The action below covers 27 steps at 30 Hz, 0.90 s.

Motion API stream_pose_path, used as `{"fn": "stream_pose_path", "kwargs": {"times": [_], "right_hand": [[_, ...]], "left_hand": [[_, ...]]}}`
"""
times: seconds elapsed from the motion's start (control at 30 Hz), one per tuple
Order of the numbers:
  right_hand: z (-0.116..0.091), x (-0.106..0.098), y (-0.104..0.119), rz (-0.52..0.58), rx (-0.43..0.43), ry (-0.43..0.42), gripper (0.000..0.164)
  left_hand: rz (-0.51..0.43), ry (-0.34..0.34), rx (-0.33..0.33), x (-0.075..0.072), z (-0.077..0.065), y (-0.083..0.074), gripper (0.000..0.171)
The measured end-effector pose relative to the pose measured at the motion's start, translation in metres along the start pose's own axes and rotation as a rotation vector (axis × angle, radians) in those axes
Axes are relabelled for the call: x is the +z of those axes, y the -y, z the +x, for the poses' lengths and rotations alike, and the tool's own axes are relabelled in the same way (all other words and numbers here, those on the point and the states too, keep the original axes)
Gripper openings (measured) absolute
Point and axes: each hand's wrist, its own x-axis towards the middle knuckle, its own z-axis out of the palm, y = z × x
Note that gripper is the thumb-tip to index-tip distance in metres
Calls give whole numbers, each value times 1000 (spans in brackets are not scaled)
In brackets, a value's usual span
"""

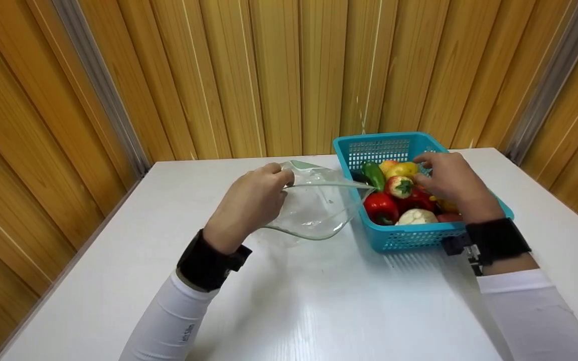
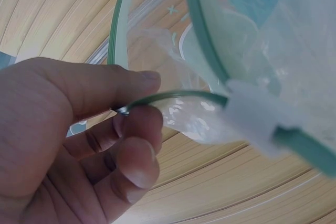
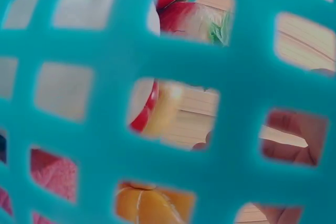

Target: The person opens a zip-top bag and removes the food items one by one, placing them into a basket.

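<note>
My left hand (image 1: 255, 203) pinches the rim of a clear zip bag (image 1: 314, 210) between thumb and fingers. In the left wrist view the bag's green-edged mouth gapes, and a white slider (image 2: 257, 116) sits on the rim. My right hand (image 1: 449, 175) is over a blue basket (image 1: 419, 231) of fruit and vegetables, thumb and fingers apart with nothing between them. Nearest its fingertips are a yellow fruit (image 1: 402, 170) and a red-and-cream one with a green top (image 1: 399, 186). The right wrist view is mostly covered by the basket's lattice, with fingers (image 3: 294, 129) seen through a hole.
Also in the basket are a green cucumber-like vegetable (image 1: 373, 174), a red pepper (image 1: 381, 206) and a white cauliflower (image 1: 417, 217). The bag's far corner overlaps the basket's left rim. A white table (image 1: 289, 301) lies beneath, with wood-look panels (image 1: 269, 75) behind it.
</note>
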Motion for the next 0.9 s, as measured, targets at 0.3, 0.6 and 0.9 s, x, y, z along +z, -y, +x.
{"fn": "stream_pose_path", "kwargs": {"times": [0.3,0.6,0.9], "right_hand": [[-7,-6,15,-6,-14,-14,43],[-28,-11,68,40,-225,-325,22],[-47,8,129,73,-694,-521,6]], "left_hand": [[9,-14,24,-1,1,-2,14],[25,-9,40,-3,-1,-3,14],[23,-59,68,-6,0,-7,14]]}}
